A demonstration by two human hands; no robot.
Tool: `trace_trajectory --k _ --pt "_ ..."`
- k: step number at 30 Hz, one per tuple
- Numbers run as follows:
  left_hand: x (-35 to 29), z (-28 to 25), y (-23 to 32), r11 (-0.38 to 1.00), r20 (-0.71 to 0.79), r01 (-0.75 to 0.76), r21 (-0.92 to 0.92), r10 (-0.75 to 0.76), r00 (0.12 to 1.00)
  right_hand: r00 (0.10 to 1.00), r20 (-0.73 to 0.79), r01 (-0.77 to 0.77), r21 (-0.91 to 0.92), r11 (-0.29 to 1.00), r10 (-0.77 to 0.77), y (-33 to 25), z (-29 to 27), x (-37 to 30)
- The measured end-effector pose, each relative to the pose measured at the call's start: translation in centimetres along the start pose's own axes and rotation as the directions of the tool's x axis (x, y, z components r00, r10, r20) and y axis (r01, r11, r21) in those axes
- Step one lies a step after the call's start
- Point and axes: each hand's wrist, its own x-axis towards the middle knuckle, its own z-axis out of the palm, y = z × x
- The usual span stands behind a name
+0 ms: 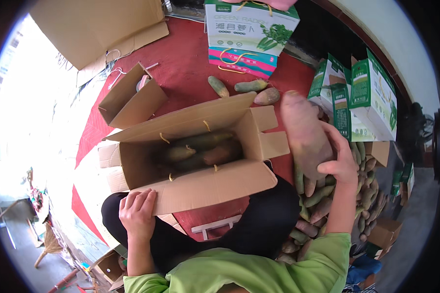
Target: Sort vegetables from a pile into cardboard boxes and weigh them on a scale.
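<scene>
An opened cardboard carton [215,185] with yellow cord loops sits in front of my knees. Several green radishes [205,141] lie in its shadowed bottom. My left hand [138,209] is closed over the left end of the near flap. Right of the carton, my right hand [342,158] grips a large, pale pinkish radish [304,132], thumb on the near side and fingers around its right side. The radish is raised above the pile and slightly blurred at its top. Beyond the far flap, a few loose radishes [251,86] rest on the red mat [181,63].
A heap of radishes [322,200] spreads on my right. Green-and-white gift boxes [374,97] stand at the far right. Another such box [249,27] is stacked on a pink-and-blue box [244,61]. A small open carton [132,97] stands far left, a broom [49,244] lower left.
</scene>
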Motion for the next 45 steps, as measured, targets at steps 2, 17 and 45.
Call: trace_trajectory --k 2,17,45 --pt "0.1 0.0 -0.2 1.000 0.017 0.016 -0.020 -0.015 1.000 0.989 0.147 0.017 -0.144 0.989 0.005 -2.9 2.5 2.5" --pt "0.3 -0.4 -1.4 0.992 0.124 0.009 -0.124 0.007 0.992 0.711 0.575 0.226 -0.732 0.642 0.405 2.8 16.9 14.0" --pt "-0.4 1.3 0.2 0.998 0.049 0.059 -0.027 -0.057 0.997 0.607 -0.722 -0.700 -0.289 0.653 0.331 36.4 -4.5 -12.2"
